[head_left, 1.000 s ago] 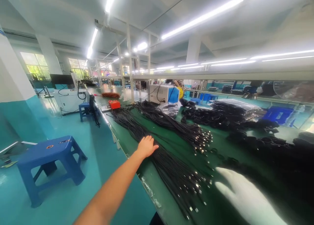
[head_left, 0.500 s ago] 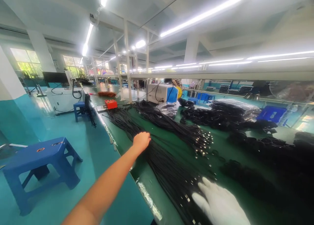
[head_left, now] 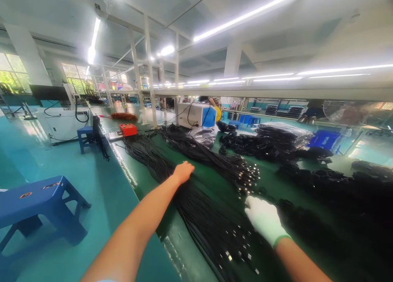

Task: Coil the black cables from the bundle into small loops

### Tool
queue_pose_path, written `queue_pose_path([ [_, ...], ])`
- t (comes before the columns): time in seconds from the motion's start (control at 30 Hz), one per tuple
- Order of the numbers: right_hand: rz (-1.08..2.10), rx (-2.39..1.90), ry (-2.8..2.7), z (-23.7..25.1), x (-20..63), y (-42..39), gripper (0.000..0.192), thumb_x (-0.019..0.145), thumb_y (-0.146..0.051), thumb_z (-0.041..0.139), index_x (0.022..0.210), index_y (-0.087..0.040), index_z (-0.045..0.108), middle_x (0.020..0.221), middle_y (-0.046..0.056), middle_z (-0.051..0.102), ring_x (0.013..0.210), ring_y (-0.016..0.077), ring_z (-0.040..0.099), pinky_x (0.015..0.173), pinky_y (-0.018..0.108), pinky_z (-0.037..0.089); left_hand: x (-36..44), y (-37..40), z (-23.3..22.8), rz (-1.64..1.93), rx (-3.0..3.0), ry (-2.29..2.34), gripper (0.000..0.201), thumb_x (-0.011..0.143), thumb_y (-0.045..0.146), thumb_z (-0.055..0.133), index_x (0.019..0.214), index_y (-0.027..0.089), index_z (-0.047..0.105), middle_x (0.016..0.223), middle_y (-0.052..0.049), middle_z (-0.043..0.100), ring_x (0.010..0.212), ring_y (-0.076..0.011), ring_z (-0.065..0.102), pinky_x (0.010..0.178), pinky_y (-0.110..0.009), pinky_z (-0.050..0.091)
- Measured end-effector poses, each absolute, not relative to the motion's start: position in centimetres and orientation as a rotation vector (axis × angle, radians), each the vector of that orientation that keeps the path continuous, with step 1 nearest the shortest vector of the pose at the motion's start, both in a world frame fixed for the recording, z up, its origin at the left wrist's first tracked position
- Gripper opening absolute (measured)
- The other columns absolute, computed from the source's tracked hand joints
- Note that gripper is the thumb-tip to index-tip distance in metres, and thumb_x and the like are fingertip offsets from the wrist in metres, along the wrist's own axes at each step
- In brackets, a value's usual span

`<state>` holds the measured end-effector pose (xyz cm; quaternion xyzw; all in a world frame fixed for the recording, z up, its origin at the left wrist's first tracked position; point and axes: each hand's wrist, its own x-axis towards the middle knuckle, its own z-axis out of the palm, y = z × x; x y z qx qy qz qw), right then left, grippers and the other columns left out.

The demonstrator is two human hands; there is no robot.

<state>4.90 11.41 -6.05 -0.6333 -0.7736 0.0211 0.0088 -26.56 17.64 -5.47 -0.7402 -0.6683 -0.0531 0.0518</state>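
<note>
Since 0.5 s ago: gloved right hand (head_left: 264,219) moved up from frame bottom, now resting palm-down, fingers together, on connector end of near cable bundle (head_left: 196,208). Bare left hand (head_left: 183,171) barely shifted, laid flat on same bundle further along, fingers loosely together, not pinching. View panned right; blue stool (head_left: 37,210) slid toward left edge.

No readable writing; stool stickers too blurred.

Bundle: long black cables w/ small silver plugs at near end, lying lengthwise on green bench (head_left: 184,249) near front edge. Second bundle (head_left: 211,155) just beyond. Red box (head_left: 128,129) at far end.
</note>
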Motion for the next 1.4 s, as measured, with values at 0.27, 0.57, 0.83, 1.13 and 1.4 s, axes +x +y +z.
queue_pose_path([
  [0.27,0.156,-1.938,-2.531,-4.9,5.6,8.1,0.017,0.082,-0.026,0.044,0.076,-0.021,0.059,0.082,0.005,0.066,0.075,0.0215,0.061,0.059,0.027,0.033,-28.3,15.3,-6.0,-0.145,-2.294,-2.015,0.027,0.090,0.031,0.050,0.112,0.017,0.055,0.116,-0.008,0.056,0.098,-0.0189,0.057,0.084,-0.039,0.050],
  [0.57,0.018,-2.001,-2.605,-3.5,6.6,6.7,0.030,0.088,-0.035,0.040,0.086,-0.019,0.065,0.093,0.012,0.063,0.086,0.0293,0.059,0.067,0.035,0.040,-25.1,13.3,-5.8,-0.153,-2.385,-2.047,0.027,0.090,0.031,0.051,0.113,0.017,0.055,0.116,-0.008,0.056,0.097,-0.0190,0.057,0.083,-0.039,0.050],
  [0.83,0.104,-1.961,-2.466,-7.0,5.6,9.2,0.037,0.089,-0.019,0.037,0.122,-0.012,0.051,0.116,0.015,0.057,0.106,0.0269,0.054,0.083,0.034,0.041,-25.9,13.7,-5.0,-0.305,-2.109,-2.294,0.028,0.090,0.031,0.051,0.114,0.017,0.054,0.115,-0.008,0.056,0.097,-0.0191,0.058,0.082,-0.039,0.050],
  [1.13,0.013,-1.963,-2.448,-6.1,5.2,8.8,0.014,0.081,-0.017,0.046,0.087,-0.017,0.058,0.090,0.010,0.062,0.083,0.0243,0.059,0.066,0.030,0.036,-24.0,15.8,-5.1,-0.252,-2.209,-2.205,0.027,0.090,0.031,0.050,0.114,0.017,0.054,0.117,-0.009,0.055,0.098,-0.0191,0.057,0.084,-0.040,0.050],
  [1.4,0.215,-1.905,-2.543,-4.4,5.7,7.2,0.015,0.073,-0.013,0.048,0.082,-0.019,0.059,0.084,0.005,0.063,0.073,0.0182,0.059,0.059,0.024,0.034,-21.4,17.5,-6.0,0.015,-2.509,-2.066,0.029,0.089,0.031,0.051,0.114,0.017,0.054,0.116,-0.009,0.056,0.098,-0.0195,0.057,0.083,-0.040,0.050],
])
